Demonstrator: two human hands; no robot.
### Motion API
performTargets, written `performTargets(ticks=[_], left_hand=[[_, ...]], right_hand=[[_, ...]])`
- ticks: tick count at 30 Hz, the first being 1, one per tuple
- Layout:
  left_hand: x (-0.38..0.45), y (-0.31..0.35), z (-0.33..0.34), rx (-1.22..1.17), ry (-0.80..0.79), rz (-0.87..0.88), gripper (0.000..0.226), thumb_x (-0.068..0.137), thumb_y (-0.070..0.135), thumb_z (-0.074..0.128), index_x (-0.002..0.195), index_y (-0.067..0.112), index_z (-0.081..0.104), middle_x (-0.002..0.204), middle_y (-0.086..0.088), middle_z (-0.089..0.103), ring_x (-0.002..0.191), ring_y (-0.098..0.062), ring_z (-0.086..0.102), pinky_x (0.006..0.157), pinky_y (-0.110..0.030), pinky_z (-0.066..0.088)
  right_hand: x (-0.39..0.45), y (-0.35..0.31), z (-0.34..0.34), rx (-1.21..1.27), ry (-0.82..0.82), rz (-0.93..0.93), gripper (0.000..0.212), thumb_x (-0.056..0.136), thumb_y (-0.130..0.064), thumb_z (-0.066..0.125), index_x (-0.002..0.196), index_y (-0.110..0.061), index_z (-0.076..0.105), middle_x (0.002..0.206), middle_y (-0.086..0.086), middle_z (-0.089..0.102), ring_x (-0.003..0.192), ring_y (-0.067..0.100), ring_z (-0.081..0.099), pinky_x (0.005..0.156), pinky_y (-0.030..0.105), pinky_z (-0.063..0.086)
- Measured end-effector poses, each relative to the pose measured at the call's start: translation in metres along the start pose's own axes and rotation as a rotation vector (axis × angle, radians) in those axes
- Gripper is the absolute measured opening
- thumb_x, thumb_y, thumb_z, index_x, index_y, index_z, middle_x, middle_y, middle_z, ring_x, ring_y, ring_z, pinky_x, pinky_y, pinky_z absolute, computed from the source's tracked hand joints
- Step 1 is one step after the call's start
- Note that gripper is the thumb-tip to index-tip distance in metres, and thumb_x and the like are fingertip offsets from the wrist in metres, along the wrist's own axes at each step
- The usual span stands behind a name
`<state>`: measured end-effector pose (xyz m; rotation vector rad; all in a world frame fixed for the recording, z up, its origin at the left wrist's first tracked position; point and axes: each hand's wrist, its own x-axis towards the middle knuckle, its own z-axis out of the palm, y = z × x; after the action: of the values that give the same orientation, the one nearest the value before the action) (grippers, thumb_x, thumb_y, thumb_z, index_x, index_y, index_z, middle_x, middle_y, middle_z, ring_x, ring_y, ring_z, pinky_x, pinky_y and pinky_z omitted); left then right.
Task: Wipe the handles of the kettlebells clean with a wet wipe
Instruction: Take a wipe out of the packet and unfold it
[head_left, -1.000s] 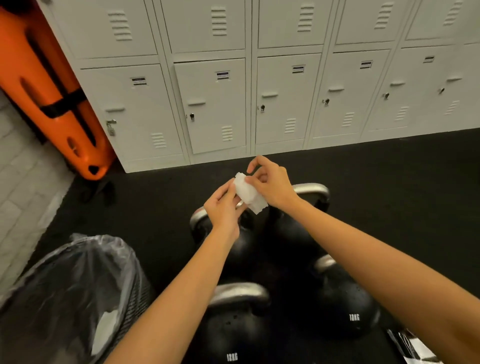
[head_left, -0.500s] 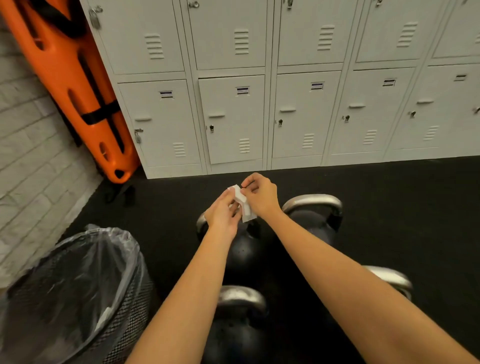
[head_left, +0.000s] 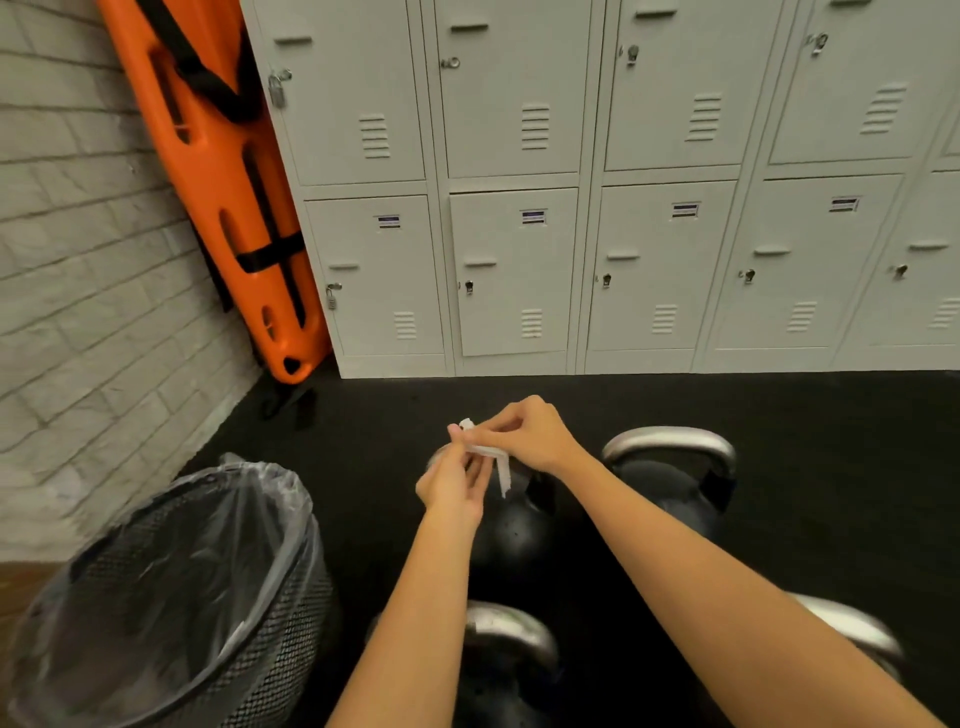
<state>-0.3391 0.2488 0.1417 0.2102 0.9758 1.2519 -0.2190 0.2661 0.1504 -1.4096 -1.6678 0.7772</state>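
Pinching a folded wet wipe (head_left: 485, 451) between left hand (head_left: 451, 483) and right hand (head_left: 524, 434), above kettlebells (head_left: 670, 478) on black floor, forearms hiding two handles, lined mesh bin (head_left: 171, 597) left

Hidden and cut-off parts around the kettlebells

The left hand (head_left: 451, 480) and right hand (head_left: 527, 434) cover most of the wet wipe (head_left: 492, 457) and the far-left kettlebell's handle (head_left: 435, 457); forearms hide much of the near kettlebells (head_left: 511, 631), the bottom edge crops them, and locker labels (head_left: 533, 216) are too small to read
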Motion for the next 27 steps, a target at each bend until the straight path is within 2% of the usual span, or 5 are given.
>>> performTargets(ticks=[4,9,18,24,27], left_hand=[[0.004,0.014,-0.010,0.001,0.005,0.022,0.017,0.090,0.020,0.063,0.086,0.003,0.062,0.091,-0.015,0.068,0.089,-0.027,0.065,0.084,-0.040,0.054],[0.003,0.021,-0.009,0.129,0.014,0.116,0.010,0.087,0.002,0.064,0.096,0.002,0.068,0.094,-0.015,0.069,0.085,-0.024,0.069,0.069,-0.033,0.056],[0.003,0.021,-0.011,0.188,-0.004,0.174,0.009,0.085,0.001,0.066,0.089,0.008,0.069,0.098,-0.014,0.070,0.088,-0.025,0.069,0.069,-0.035,0.056],[0.009,0.024,-0.012,0.343,0.033,0.292,0.011,0.091,0.009,0.059,0.086,0.016,0.064,0.108,-0.009,0.063,0.100,-0.023,0.062,0.078,-0.033,0.054],[0.012,0.027,-0.018,0.377,-0.010,0.297,0.008,0.093,0.012,0.058,0.092,0.018,0.063,0.116,-0.010,0.061,0.107,-0.025,0.060,0.087,-0.038,0.052]], right_hand=[[0.007,0.002,0.008,-0.012,-0.074,-0.040,0.027,0.079,-0.028,0.079,0.104,-0.016,0.077,0.091,-0.002,0.075,0.087,0.011,0.069,0.081,0.022,0.054],[0.010,-0.005,0.016,0.042,-0.004,-0.066,0.019,0.085,-0.020,0.073,0.102,-0.012,0.077,0.090,0.002,0.075,0.086,0.011,0.070,0.080,0.022,0.055],[0.010,-0.008,0.015,0.016,0.009,-0.047,0.017,0.090,-0.019,0.067,0.100,-0.009,0.077,0.085,0.001,0.072,0.077,0.007,0.067,0.069,0.015,0.051],[0.018,0.001,0.010,0.129,0.154,0.074,0.022,0.093,-0.021,0.063,0.107,-0.007,0.073,0.106,0.007,0.072,0.098,0.019,0.067,0.091,0.038,0.056],[0.020,0.001,0.008,0.180,0.166,0.108,0.019,0.095,-0.023,0.059,0.103,-0.010,0.071,0.106,0.006,0.067,0.102,0.022,0.062,0.092,0.040,0.055]])
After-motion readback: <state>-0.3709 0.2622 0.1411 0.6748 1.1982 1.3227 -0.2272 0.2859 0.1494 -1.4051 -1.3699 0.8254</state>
